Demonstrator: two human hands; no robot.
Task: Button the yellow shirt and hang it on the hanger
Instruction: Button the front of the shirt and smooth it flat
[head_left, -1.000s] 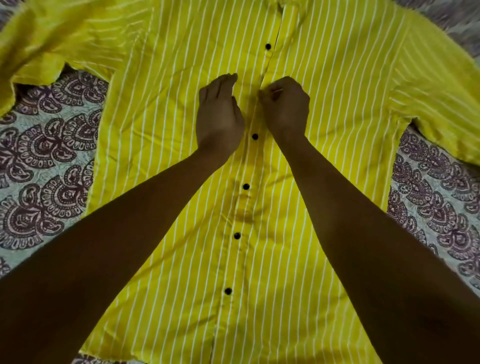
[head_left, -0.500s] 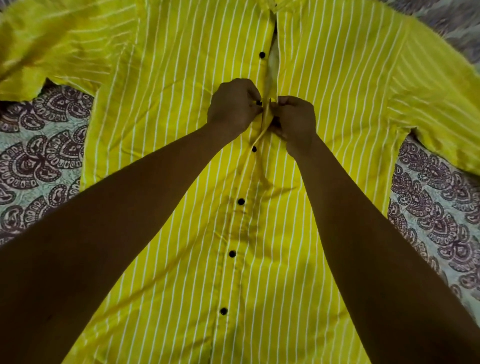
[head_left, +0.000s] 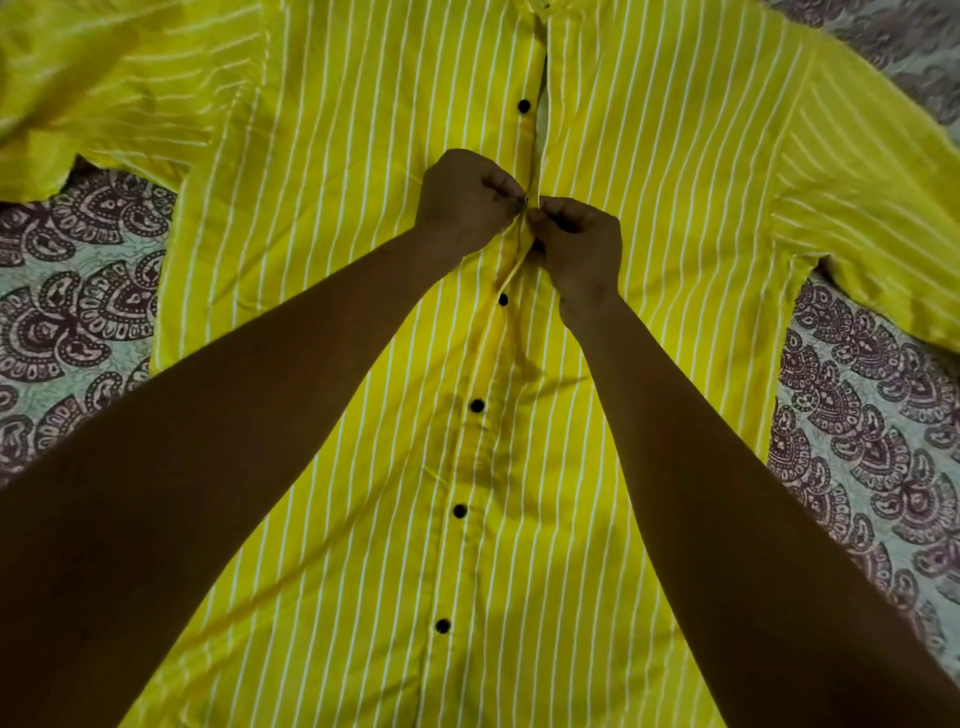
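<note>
The yellow shirt (head_left: 363, 182) with thin white stripes lies front up, spread flat, sleeves out to both sides. Several black buttons run down its middle; the lower ones (head_left: 477, 405) sit closed. Above my hands one black button (head_left: 523, 106) shows beside a gap where the front still parts. My left hand (head_left: 462, 200) pinches the left edge of the placket. My right hand (head_left: 582, 244) pinches the right edge against it. The two hands meet, fingers curled, and hide the button between them. No hanger is in view.
A pale bedspread (head_left: 78, 322) with dark paisley print lies under the shirt and shows at both sides. The left sleeve (head_left: 93, 88) is bunched at the top left; the right sleeve (head_left: 883, 208) stretches to the right edge.
My left hand, flat on the shirt a second ago, has curled and taken the placket edge. Both hands have closed together at the same button spot and the fabric there has lifted.
</note>
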